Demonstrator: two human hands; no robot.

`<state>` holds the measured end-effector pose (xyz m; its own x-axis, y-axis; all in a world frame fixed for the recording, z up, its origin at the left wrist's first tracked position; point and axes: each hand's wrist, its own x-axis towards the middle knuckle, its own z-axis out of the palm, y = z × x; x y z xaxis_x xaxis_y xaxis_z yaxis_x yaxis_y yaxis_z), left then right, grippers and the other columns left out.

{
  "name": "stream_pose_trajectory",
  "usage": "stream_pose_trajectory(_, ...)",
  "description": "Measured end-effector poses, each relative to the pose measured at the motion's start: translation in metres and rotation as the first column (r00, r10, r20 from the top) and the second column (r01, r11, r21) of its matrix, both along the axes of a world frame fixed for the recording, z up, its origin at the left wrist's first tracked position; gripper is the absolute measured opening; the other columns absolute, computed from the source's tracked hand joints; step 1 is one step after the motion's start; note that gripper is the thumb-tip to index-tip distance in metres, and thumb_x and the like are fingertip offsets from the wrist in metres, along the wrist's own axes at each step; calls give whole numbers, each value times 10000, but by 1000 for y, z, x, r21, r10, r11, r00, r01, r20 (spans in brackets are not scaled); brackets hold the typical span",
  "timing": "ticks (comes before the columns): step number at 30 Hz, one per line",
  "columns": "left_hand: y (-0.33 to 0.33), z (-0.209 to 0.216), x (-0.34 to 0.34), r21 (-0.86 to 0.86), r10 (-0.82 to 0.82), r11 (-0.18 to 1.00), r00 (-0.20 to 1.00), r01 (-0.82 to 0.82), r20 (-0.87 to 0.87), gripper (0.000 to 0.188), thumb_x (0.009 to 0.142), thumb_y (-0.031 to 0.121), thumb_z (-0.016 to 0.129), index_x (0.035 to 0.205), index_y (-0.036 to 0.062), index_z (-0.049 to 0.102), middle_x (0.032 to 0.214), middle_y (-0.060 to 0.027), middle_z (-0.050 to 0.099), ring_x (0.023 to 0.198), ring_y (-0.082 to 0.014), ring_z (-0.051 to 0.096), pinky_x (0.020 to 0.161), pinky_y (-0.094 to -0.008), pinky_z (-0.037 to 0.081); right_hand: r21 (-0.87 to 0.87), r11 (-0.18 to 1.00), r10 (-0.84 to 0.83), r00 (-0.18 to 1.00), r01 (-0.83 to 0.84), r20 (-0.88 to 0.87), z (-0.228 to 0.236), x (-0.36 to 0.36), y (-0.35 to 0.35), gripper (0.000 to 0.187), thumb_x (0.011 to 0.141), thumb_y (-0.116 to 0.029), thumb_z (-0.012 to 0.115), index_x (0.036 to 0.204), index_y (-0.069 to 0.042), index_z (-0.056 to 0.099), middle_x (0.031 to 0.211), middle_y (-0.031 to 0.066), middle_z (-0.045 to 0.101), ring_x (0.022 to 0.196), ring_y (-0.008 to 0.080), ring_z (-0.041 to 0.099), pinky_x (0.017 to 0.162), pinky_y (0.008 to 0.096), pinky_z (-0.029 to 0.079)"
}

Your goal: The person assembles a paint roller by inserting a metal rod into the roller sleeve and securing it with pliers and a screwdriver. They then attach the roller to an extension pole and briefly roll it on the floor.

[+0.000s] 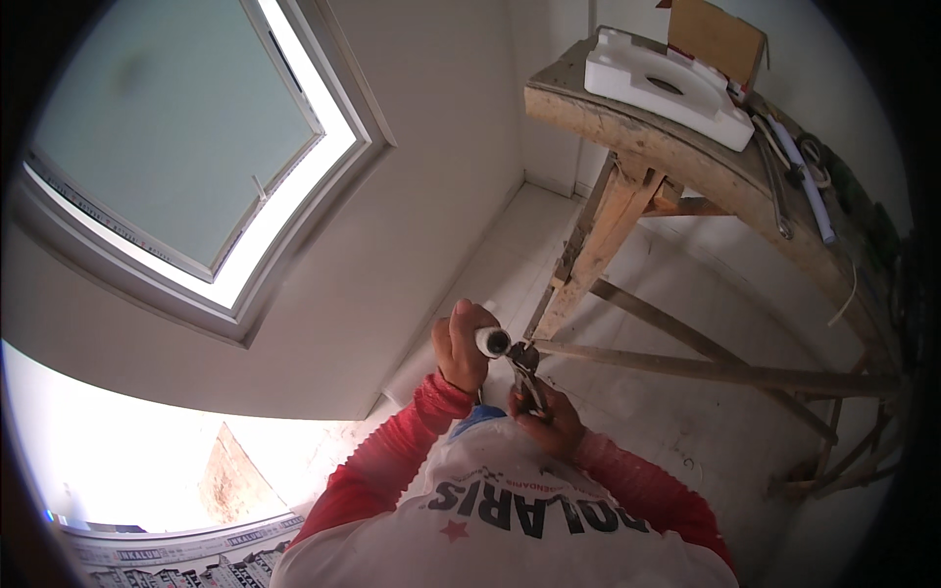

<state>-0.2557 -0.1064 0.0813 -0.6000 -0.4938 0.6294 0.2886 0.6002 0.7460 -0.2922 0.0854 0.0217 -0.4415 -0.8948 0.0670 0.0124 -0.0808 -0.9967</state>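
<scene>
A short white tube (484, 340), seemingly a pipe or sleeve, is held in front of the person's chest, above a pale, dusty floor (647, 431). It is round, with a smooth, pale wall, and its open end faces the camera, showing a dark, hollow inside ringed by a white rim. The left hand (461, 343) is wrapped around it, fingers closed on its far side. The right hand (554, 421) grips the handles of a pair of metal pliers (526, 370), whose dark, rounded head sits just beside the tube's open end; whether the jaws bite on anything cannot be told.

At the upper right, a worn wooden trestle table (588, 108) carries an open brown cardboard box (725, 44), its flap raised; something white and red shows low at its front, too small to identify. In front of the box lies a white moulded foam packing piece (627, 78) with a dark oval opening. Beside the foam lie a long metal tool (774, 196) and a slim white strip (804, 186).
</scene>
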Motion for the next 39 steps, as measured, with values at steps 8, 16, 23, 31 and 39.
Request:
stream_pose_trajectory(8, 13, -10, -21, 600, -82, 796, 996, 86, -34, 631, 1081, 348, 203, 648, 37, 541, 522, -61, 540, 381, -149, 466, 382, -277, 353, -54, 992, -100, 979, 111, 180, 30, 8, 10, 360, 822, -168, 610, 1144, -20, 548, 967, 59, 620, 895, 138, 565, 802, 303, 470)
stream_pose_trajectory(16, -42, -29, -19, 196, -134, 969, 987, 148, -87, 605, 1067, 431, 282, 714, 11, 536, 534, -98, 495, 361, -172, 419, 343, -284, 305, 191, 965, -217, 956, 179, 200, 55, -25, 53, 415, 839, -179, 550, 1221, -17, 558, 941, 60, 645, 823, 105, 564, 644, 240, 445)
stream_pose_trajectory(23, -44, -19, -5, 399, -306, 859, 946, 321, -103, 559, 1060, 415, 321, 726, 16, 526, 529, -100, 484, 366, -167, 421, 326, -285, 307, 159, 962, -256, 941, 224, 223, 34, -26, 69, 438, 885, -64, 537, 1320, -14, 554, 977, 28, 634, 821, 80, 541, 731, 255, 475)
stream_pose_trajectory(31, -30, -9, 5, 173, -331, 925, 941, 337, -64, 605, 1053, 401, 286, 664, 9, 534, 509, -102, 520, 398, -191, 482, 387, -305, 371, 192, 948, -291, 935, 253, 202, 22, -26, 75, 510, 886, -36, 540, 1395, -30, 507, 1058, 29, 622, 869, 80, 564, 729, 239, 483)
stream_pose_trajectory(39, -21, 7, 15, 176, -418, 894, 909, 413, -11, 608, 1029, 368, 293, 621, 2, 554, 557, -107, 576, 468, -230, 558, 473, -337, 438, 275, 926, -312, 934, 259, 172, 2, -30, 88, 669, 836, -155, 545, 1464, 25, 403, 1118, 97, 602, 1006, 176, 616, 725, 276, 545)
